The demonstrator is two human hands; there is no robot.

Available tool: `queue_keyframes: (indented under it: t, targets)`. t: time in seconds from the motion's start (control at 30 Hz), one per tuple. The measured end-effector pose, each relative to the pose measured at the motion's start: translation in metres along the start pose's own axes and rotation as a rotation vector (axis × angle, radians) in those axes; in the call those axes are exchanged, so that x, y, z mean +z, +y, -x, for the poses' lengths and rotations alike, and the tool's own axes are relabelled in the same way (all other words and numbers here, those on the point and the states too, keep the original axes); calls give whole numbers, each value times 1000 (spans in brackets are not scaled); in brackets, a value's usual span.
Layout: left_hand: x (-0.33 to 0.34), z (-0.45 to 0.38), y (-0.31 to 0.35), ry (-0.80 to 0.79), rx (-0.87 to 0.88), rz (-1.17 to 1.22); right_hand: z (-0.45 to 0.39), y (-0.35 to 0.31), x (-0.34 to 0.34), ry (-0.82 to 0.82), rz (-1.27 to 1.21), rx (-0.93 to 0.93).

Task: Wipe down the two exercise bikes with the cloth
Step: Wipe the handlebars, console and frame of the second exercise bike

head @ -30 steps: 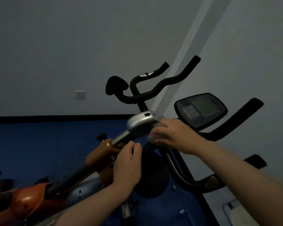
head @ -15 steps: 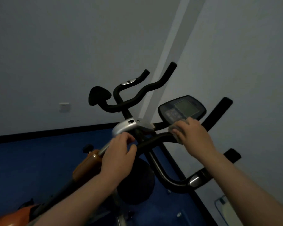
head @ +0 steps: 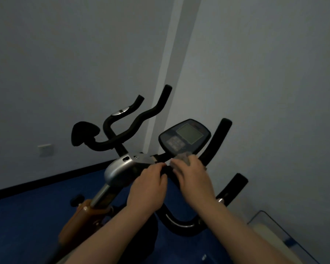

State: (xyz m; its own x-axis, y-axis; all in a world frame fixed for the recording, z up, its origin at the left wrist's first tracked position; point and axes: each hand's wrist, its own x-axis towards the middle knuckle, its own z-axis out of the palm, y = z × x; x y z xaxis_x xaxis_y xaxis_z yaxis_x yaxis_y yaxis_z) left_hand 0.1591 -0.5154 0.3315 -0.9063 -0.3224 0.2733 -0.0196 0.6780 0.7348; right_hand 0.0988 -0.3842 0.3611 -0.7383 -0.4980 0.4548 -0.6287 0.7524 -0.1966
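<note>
The near exercise bike (head: 120, 170) has a silver head, an orange frame and black handlebars. Its console (head: 185, 137) stands just beyond my hands. My right hand (head: 193, 178) holds a grey cloth (head: 183, 157) against the handlebar right below the console. My left hand (head: 149, 187) grips the black bar close beside it, next to the silver head. A second bike's black handlebars (head: 133, 121) and dark pad show behind, near the wall.
Grey walls meet in a corner behind the bikes, with a wall socket (head: 45, 149) at the left. The floor (head: 27, 216) is blue. A clear container (head: 274, 231) sits at the lower right by the wall.
My right hand with the cloth has slid back from the console edge toward the middle of the handlebar. My left hand has shifted right along the bar, ending beside the right hand.
</note>
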Motion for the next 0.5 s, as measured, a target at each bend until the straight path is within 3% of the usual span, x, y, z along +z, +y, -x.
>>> queue_keyframes:
  t: [0.13, 0.27, 0.4, 0.5]
  targets:
    - [-2, 3, -5, -50, 84, -97, -10, 30, -26, -58, 93, -82]
    - [-4, 3, -3, -64, 44, -49, -27, 56, -50, 69, 138, 62]
    - [-3, 2, -1, -46, 8, -51, -15, 43, -31, -182, 24, -118]
    - [-5, -1, 0, -62, -56, 38, -37, 71, -49, -162, 208, -137]
